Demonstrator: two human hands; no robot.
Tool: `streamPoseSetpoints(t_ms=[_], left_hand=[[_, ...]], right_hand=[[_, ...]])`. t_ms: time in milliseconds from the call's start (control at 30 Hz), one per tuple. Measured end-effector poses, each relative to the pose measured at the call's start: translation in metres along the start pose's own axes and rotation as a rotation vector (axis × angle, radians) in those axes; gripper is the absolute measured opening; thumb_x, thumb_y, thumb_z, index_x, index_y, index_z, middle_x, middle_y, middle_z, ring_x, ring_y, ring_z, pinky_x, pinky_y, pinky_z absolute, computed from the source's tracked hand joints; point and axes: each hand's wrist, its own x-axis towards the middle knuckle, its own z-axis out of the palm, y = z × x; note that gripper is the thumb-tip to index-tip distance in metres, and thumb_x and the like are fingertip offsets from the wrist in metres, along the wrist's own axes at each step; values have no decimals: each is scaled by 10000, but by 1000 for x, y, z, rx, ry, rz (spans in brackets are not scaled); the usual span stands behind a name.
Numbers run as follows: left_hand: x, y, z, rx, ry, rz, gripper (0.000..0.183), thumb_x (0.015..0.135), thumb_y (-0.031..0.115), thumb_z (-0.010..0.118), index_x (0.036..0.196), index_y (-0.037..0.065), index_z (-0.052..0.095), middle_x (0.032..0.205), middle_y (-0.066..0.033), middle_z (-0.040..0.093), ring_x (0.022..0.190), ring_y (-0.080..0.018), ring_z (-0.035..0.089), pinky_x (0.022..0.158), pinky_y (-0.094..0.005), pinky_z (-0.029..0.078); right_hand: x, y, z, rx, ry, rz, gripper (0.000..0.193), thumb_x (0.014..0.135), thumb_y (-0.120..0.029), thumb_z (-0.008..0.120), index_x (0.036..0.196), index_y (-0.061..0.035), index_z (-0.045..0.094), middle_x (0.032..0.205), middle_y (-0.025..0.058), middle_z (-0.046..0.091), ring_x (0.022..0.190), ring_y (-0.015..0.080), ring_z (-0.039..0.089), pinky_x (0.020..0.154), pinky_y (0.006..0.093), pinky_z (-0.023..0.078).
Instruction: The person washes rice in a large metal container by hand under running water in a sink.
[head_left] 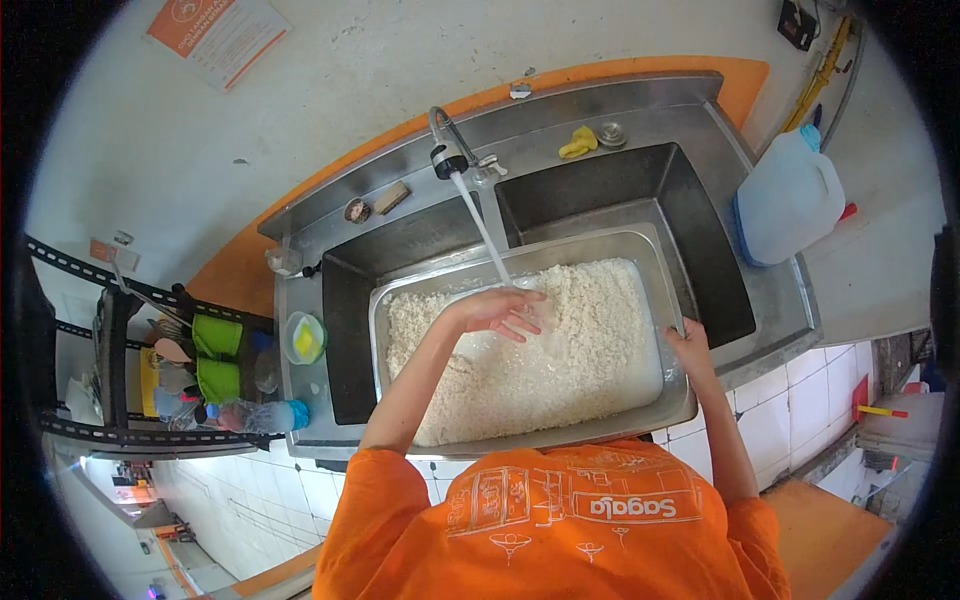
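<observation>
A large rectangular metal pan (655,260) rests across the double sink, holding white rice grains (600,320) in cloudy water. From the faucet (448,155) a stream of water (480,222) runs down into the pan. My left hand (500,313) is over the rice beside the stream, fingers apart and holding nothing. At the pan's right side, my right hand (690,347) has its fingers closed round the rim. The rice is heaped toward the left and right, with milky water between.
A translucent jug (792,198) with a blue cap stands right of the sink. Behind the basins lie a yellow cloth (579,143), a scouring pad (612,134) and a sponge (392,197). On the left are a small bowl (304,338), a plastic bottle (262,416) and a rack (115,340) of utensils.
</observation>
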Motion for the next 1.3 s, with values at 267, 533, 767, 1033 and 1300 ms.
streamPoseSetpoints(t_ms=[267,533,767,1033,1300], left_hand=[[55,3,-1,-183,79,300,352,964,335,378,1149,74,525,1217,-90,547,1108,-218,546,939,-320,438],[75,-38,-71,-590,-417,631,259,957,269,419,1092,70,514,1171,-110,570,1128,-209,527,912,-304,449],[-5,-9,-21,79,154,571,394,874,179,569,1205,-20,493,1158,-135,567,1060,-227,555,943,-332,424],[-70,-34,-19,889,726,681,299,764,121,672,1060,104,637,1274,-121,474,1197,-287,432,1002,-373,357],[-134,-121,-90,854,1577,563,373,868,178,543,1190,-1,483,1198,-193,465,1121,-351,464,954,-379,374]], right_hand=[[-5,-14,1,95,-13,2,242,778,-114,575,961,35,628,813,66,656,733,105,580,675,276,454],[-2,-13,10,98,-37,-19,251,770,-136,594,942,44,628,754,89,654,705,118,588,668,279,457],[-10,-33,11,-408,165,-203,354,764,-155,597,1049,53,563,860,263,620,834,394,611,749,413,467],[-26,-78,36,-711,229,-276,512,803,-174,591,1214,47,382,1057,250,540,1020,395,511,856,414,429],[77,-61,143,-623,85,-546,275,872,-176,485,1020,41,564,999,233,579,958,379,552,836,427,444]])
